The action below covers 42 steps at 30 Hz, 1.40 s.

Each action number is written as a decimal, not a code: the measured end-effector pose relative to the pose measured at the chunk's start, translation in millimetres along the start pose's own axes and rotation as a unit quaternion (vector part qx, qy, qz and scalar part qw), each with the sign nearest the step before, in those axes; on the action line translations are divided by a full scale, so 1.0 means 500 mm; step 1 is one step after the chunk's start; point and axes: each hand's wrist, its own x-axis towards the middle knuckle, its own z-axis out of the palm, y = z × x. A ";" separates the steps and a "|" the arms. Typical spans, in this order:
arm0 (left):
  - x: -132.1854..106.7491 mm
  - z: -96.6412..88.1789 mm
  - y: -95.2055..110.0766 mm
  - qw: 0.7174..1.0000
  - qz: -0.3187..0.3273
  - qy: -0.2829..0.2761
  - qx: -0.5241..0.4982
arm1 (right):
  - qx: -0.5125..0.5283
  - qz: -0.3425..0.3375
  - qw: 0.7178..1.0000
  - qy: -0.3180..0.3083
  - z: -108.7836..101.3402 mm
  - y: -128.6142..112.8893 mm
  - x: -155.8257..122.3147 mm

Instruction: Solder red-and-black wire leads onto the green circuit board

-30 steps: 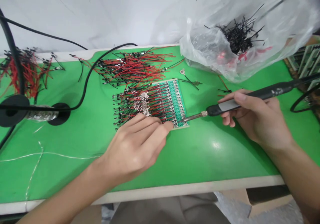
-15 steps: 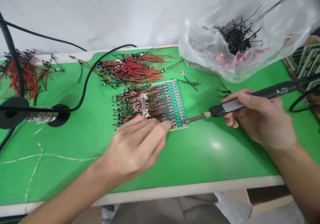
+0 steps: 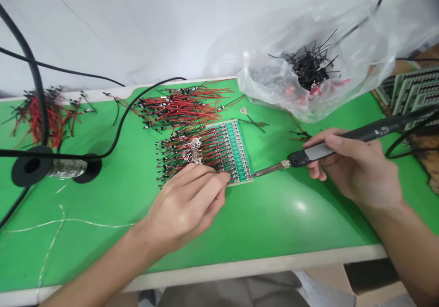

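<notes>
At the far left of your bench, a thick black cable (image 3: 34, 55) curves down past a loose bundle of red and black wires (image 3: 48, 117), and a spool of silvery solder wire (image 3: 66, 168) lies on its side, trailing a thin strand (image 3: 61, 222) over the green work surface (image 3: 291, 234). Your left hand (image 3: 185, 206) reaches in from the lower left, open and relaxed, not closed around anything, its fingertips (image 3: 222, 177) resting on the wires at the lower edge of the circuit board (image 3: 236, 151). Above that hand, a larger heap of red and black wires (image 3: 174, 108) sits just behind the board, which lies flat at the middle of the bench with rows of wires fanning out to its left, a clump of silvery tabs (image 3: 195, 150) caught among them. To the right, your right hand (image 3: 356, 167) grips a black soldering iron (image 3: 318, 151) like a pen, its metal tip (image 3: 264, 171) at the board's lower right corner, though any contact cannot be made out. Behind it sags a clear plastic bag (image 3: 318, 69) of more wires, and a stack of green circuit boards (image 3: 408, 92) waits at the far right.
</notes>
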 end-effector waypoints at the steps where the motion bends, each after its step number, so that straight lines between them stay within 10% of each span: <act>1: 0.003 -0.005 0.000 1.000 -0.006 -0.004 -0.006 | 0.001 -0.002 1.000 0.001 -0.003 -0.002 0.000; 8: 0.093 -0.039 -0.035 0.999 -0.047 -0.009 0.006 | 0.015 -0.003 1.000 -0.005 -0.009 -0.013 -0.001; 21: 0.313 0.046 -0.132 0.977 0.069 -0.186 0.076 | 0.015 0.038 0.993 -0.108 -0.013 -0.005 -0.009; 31: 0.319 0.058 -0.144 0.958 0.143 -0.221 0.114 | 0.017 0.036 0.996 -0.082 -0.005 -0.010 -0.006; 42: 0.272 0.000 -0.127 0.951 0.124 -0.125 0.252 | 0.024 0.036 0.997 -0.070 0.005 0.001 -0.005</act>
